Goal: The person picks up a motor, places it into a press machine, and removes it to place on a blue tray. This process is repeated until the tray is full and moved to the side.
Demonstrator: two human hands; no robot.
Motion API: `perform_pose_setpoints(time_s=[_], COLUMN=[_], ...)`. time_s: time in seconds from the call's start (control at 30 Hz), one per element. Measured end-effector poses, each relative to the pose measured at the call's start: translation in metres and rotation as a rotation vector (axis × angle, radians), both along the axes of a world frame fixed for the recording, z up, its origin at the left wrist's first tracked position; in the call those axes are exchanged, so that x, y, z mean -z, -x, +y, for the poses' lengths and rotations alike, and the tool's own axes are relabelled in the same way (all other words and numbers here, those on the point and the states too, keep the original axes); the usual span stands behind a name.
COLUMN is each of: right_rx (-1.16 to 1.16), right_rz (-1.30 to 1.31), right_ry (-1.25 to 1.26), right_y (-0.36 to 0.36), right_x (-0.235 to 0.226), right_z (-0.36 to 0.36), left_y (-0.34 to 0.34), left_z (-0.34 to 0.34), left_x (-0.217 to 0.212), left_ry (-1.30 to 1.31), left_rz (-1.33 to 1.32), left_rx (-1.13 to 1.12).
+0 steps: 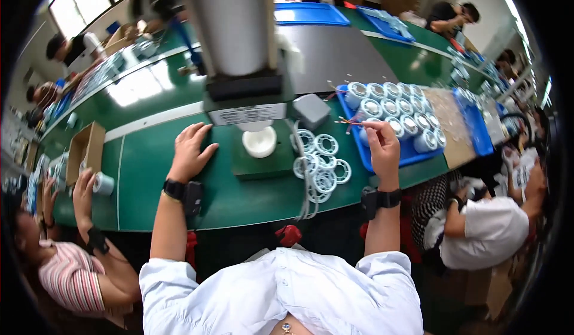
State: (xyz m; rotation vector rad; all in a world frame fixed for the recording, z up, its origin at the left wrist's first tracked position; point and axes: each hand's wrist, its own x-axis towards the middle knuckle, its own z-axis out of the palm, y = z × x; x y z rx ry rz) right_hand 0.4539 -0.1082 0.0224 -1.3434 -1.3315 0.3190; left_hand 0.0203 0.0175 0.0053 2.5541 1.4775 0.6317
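A seated person at a green workbench lifts a wired coil part out of a blue tray

The right hand [382,147] pinches a small white coil with coloured lead wires [363,133] between closed fingertips, just above the blue tray [412,151] of similar coils, keeping the wires clear; the left hand [190,154] lies open and flat on the green bench [149,167], steadying the body beside the press fixture [260,142], with loose white rings [323,164] piled between the hands

Rings [321,164] left of tray [412,150]
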Motion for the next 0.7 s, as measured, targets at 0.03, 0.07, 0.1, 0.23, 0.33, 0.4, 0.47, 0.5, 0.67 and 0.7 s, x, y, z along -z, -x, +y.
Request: perform_pose_setpoints(time_s=[0.03,0.07,0.1,0.23,0.33,0.4,0.47,0.5,0.67,0.7], right_rx=[-0.089,-0.148,-0.191,-0.178,-0.231,-0.211,-0.208,-0.212,-0.213,-0.193], right_rz=[0.018,0.029,0.034,0.074,0.084,0.039,0.015,0.045,0.120,0.122], right_ry=[-0.007,-0.018,-0.026,0.034,-0.002,0.027,0.049,0.065,0.100,0.108], right_y=[0.016,0.029,0.036,0.034,0.035,0.042,0.043,0.040,0.041,0.040], right_x=[0.003,0.006,0.010,0.026,0.026,0.019,0.020,0.021,0.015,0.013], right_z=[0.008,0.018,0.023,0.025,0.025,0.023,0.020,0.020,0.022,0.017], left_y=[0.006,0.014,0.014,0.024,0.051,0.094,0.146,0.170,0.241,0.237], left_z=[0.003,0.004,0.005,-0.010,-0.021,-0.021,-0.026,-0.034,-0.063,-0.064], left_x=[0.009,0.017,0.022,0.001,-0.022,-0.035,-0.047,-0.049,-0.019,-0.015], left_ry=[-0.039,-0.077,-0.094,0.183,-0.192,-0.363,-0.261,-0.128,0.165,0.175], left_rz=[-0.001,0.001,-0.027,-0.324,-0.134,-0.011,0.109,0.093,-0.234,-0.232], left_rx=[0.005,0.011,0.020,0.040,-0.021,-0.191,-0.436,-0.508,-0.440,-0.419])
